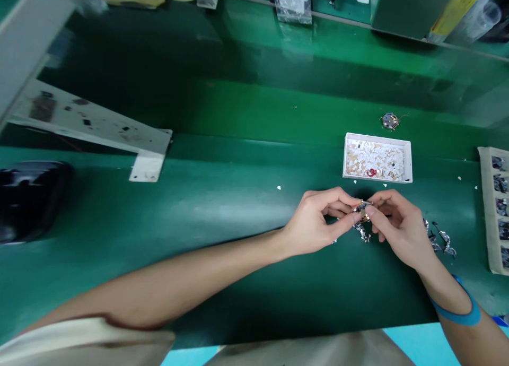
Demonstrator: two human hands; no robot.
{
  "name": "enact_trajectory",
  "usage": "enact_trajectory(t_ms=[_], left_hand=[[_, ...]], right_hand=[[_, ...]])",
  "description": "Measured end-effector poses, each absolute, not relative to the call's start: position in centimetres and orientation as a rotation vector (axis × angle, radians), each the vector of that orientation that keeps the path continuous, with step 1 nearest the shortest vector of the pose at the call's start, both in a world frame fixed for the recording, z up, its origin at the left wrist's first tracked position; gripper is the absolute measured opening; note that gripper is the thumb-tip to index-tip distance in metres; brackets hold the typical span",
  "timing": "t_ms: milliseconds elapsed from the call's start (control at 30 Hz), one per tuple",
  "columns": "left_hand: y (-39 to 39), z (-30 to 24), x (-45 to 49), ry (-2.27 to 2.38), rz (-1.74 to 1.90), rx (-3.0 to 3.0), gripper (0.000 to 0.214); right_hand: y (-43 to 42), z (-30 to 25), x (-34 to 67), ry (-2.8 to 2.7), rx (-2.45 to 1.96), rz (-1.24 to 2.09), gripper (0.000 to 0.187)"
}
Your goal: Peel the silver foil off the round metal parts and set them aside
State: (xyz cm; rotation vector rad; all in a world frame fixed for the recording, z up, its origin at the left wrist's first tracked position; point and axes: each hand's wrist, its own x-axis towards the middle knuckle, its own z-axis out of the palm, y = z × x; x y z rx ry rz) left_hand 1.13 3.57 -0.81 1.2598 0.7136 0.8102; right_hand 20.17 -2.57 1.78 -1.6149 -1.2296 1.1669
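Between the fingertips of both my hands is a small round circuit board with metallic and dark parts; its edges are mostly covered by the fingers. My left hand pinches it from the left, thumb below and index finger above. From the other side my right hand, with a blue wristband, grips it between thumb and forefinger. Shiny small metal-and-black parts lie on the green mat just beneath the hands. More such parts rest right of my right hand. Beyond the hands sits a white box of tiny white and tan pieces.
A similar round board with thin wires lies behind the box. At the right edge stands a cream tray with dark parts in compartments. A metal bracket and a black object occupy the left. Small white bits dot the mat.
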Motion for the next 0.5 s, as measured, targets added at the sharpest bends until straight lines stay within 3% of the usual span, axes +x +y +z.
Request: enact_trajectory(t_ms=[133,500], left_hand=[[3.57,-0.73,1.11,0.69,0.805,1.27,0.016],[4.08,-0.36,1.05,0.688,0.733,1.332,0.016]], right_hand=[[-2.74,1.46,20.04,-1.201,-1.554,1.259,0.025],[-2.73,2.23,19.59,-1.552,-1.531,0.956,0.009]])
